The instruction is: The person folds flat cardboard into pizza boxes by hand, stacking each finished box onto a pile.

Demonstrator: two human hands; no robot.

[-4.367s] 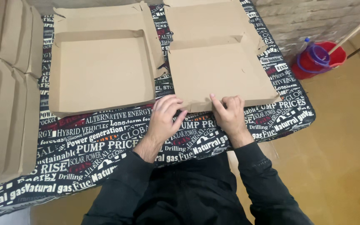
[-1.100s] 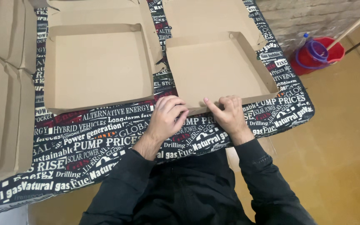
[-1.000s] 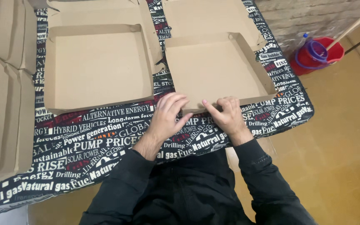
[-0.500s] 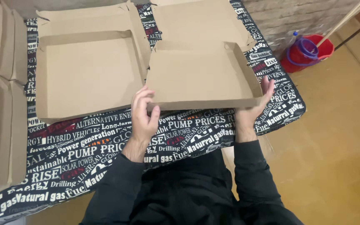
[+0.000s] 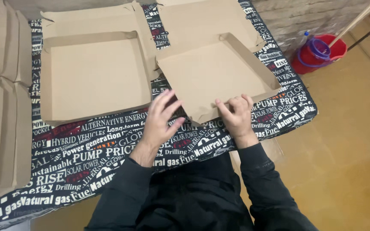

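Open brown cardboard box (image 5: pixel 215 75) lying skewed on table.

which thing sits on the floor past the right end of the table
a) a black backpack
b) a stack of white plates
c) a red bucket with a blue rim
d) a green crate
c, a red bucket with a blue rim stands on the tan floor by the brick wall, beyond the table's patterned cloth and the cardboard box near the right hand.
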